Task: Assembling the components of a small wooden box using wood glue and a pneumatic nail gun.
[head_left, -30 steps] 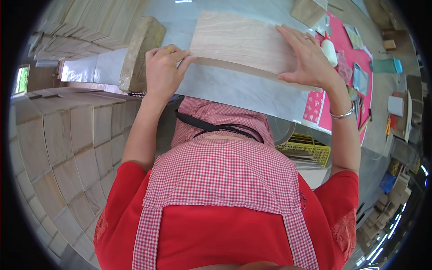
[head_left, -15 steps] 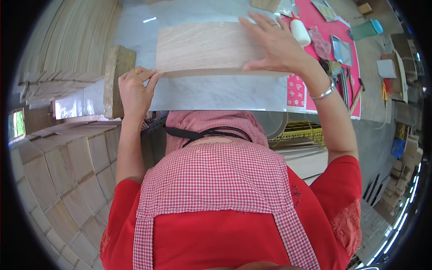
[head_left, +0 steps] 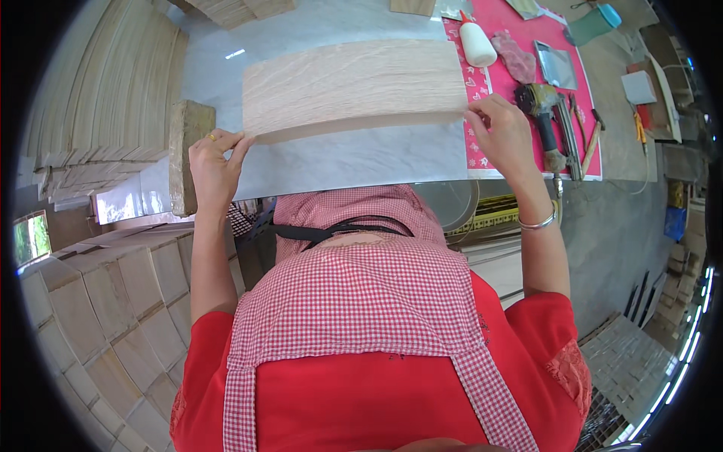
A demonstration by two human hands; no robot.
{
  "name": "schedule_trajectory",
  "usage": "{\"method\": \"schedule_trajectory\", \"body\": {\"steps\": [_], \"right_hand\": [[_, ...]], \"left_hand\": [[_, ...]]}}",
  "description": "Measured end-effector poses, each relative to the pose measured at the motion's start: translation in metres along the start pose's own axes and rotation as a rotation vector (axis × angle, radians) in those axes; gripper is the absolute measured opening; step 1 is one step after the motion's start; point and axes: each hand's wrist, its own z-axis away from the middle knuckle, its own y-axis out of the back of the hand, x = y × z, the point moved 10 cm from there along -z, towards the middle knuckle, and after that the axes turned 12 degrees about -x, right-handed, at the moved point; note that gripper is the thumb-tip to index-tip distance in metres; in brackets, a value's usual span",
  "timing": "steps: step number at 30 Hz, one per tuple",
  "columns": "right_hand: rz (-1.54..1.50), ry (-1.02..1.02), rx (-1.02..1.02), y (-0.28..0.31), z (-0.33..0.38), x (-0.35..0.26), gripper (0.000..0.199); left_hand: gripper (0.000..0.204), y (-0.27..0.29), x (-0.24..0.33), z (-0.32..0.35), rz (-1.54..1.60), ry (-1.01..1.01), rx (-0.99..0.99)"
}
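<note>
- While the board [head_left: 354,83] ran lengthwise left to right over the table [head_left: 324,162], both hands met its near long edge.
- The left hand [head_left: 215,166] pinched the near left corner.
- The right hand [head_left: 503,139] held the near right corner, its grip also narrow.
- Neither hand was nearer; the board stretched between and beyond them.
- Whether its near edge was raised could not be told.

No lettering or number can be read. Beside the right hand [head_left: 503,137], the pink sheet's patterned strip [head_left: 474,84] carries white printed hearts; beyond that hand, the red-tipped squeeze bottle [head_left: 477,45] shows plain white.
</note>
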Motion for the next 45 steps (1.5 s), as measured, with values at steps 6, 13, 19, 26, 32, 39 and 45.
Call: {"method": "schedule_trajectory", "body": {"steps": [6, 13, 19, 26, 32, 39, 45], "right_hand": [[0.012, 0.053, 0.036, -0.001, 0.002, -0.001, 0.009], [-0.037, 0.12, 0.104, -0.002, 0.005, -0.003, 0.009], [-0.068, 0.096, 0.088, -0.004, 0.005, 0.003, 0.009], [0.114, -0.071, 0.29, 0.036, 0.04, 0.083, 0.044], [0.331, -0.435, 0.061, 0.013, 0.07, 0.187, 0.065], [0.221, -0.55, -0.052, 0.018, 0.049, 0.218, 0.06], [-0.028, -0.726, -0.208, 0.059, 0.044, 0.179, 0.039]], "left_hand": [[0.016, 0.001, 0.001, -0.002, 0.063, 0.03, 0.005], [0.016, -0.001, -0.006, -0.003, 0.078, 0.049, -0.022], [0.019, -0.006, -0.006, -0.002, 0.023, 0.039, -0.057], [0.05, 0.019, 0.028, -0.02, -0.361, 0.061, -0.18], [0.057, -0.046, 0.166, -0.073, -0.145, -0.547, -0.129], [0.077, -0.113, 0.213, -0.126, -0.181, -0.517, -0.388], [0.075, -0.133, 0.209, -0.132, -0.142, -0.501, -0.531]]}}
